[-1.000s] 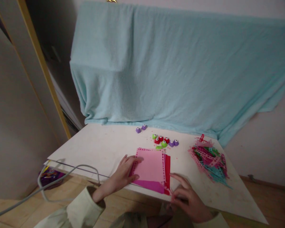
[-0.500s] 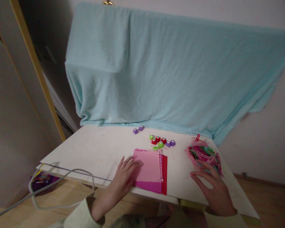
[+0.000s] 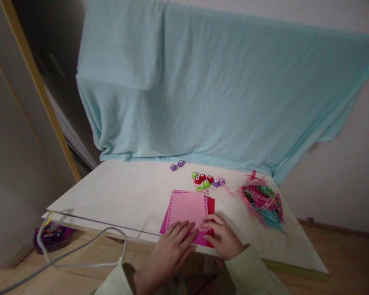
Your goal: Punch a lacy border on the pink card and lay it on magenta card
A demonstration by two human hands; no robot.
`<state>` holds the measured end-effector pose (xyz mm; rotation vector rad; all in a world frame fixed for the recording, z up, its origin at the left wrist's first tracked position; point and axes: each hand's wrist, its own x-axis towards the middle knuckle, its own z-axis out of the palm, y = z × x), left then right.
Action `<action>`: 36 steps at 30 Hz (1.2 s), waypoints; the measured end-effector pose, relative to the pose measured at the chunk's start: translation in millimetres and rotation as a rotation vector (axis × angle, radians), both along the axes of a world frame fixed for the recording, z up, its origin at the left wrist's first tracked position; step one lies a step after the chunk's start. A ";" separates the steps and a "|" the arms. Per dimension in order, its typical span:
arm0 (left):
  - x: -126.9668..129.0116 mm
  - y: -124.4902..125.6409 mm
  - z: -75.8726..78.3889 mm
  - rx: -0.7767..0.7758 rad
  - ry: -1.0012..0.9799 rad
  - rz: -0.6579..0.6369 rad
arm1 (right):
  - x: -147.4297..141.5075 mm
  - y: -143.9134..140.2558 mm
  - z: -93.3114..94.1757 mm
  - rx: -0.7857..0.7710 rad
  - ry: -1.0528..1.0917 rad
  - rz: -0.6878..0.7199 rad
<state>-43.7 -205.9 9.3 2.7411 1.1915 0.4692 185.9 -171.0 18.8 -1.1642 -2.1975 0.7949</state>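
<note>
A light pink paper sheet (image 3: 188,207), with small holes punched along its left, top and right edges, lies on a magenta sheet (image 3: 201,239) and a red sheet (image 3: 212,203). My left hand (image 3: 175,248) rests over the pink sheet's lower edge, fingers stretched out and pressing it down. At the sheet's lower right, my right hand (image 3: 223,237) has its thumb and fingertips closed around the edge. Beyond the papers stand several small craft punches: red (image 3: 202,177), green (image 3: 206,184) and purple (image 3: 215,183). A pink punched strip (image 3: 226,187) lies against the purple ones.
A heap of punched paper strips (image 3: 261,200) lies on the right of the white table (image 3: 110,192). Two purple punches (image 3: 176,165) sit at the back. Behind hangs a light blue cloth (image 3: 187,90). A grey cable (image 3: 80,246) loops by the front left edge.
My right hand has come left from the strip heap to the papers. My left hand has shifted right and lower. A pink strip now lies by the purple punches. The pink sheet's left edge is uncovered.
</note>
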 end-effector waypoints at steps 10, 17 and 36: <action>14.3 7.8 2.4 -0.010 0.007 0.056 | -3.0 5.3 -8.6 0.009 0.091 -0.042; 15.5 9.8 1.6 0.004 -0.004 0.044 | 19.4 0.3 -15.1 -0.030 0.088 -0.045; -2.8 2.5 3.8 -0.047 -0.062 -0.026 | 58.5 39.2 4.6 0.128 0.167 -0.613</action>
